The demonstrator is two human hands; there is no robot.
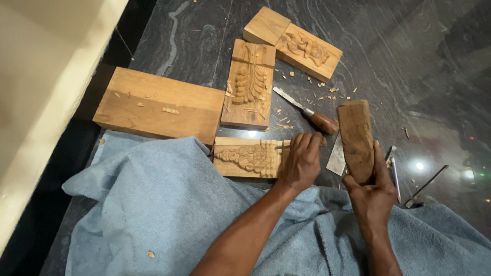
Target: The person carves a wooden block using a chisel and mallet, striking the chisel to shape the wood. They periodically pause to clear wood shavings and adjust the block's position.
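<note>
Down on the dark polished stone floor (409,61), seen from the head camera, the person sits with a pale blue towel (153,204) over the lap and carving work laid out in front. The left hand (302,161) is curled shut, fingertips pinched round a slim chisel (299,144) whose tip rests on the right end of the small carved wooden panel (248,157) — that panel lies just ahead of the towel's edge, its long axis running left to right, so most of it stretches away to the left of the hand. The right hand (373,189) is wrapped firmly round the lower end of a dark, blocky wooden mallet (355,138), held upright and slightly tilted, its head up and just to the right of the chisel's butt. So the left hand is the one on the panel; the mallet hand stands a little apart, to the right.

Round about: a second chisel with a reddish-brown wooden handle (312,115) lies on the floor between the panels and the mallet. A tall carved panel (249,84) sits beyond, another carved block (296,43) behind it, and a large plain wooden plank (158,105) off to the left. Wood chips (322,92) are scattered about — thin metal tools (424,186) lie to the right.
</note>
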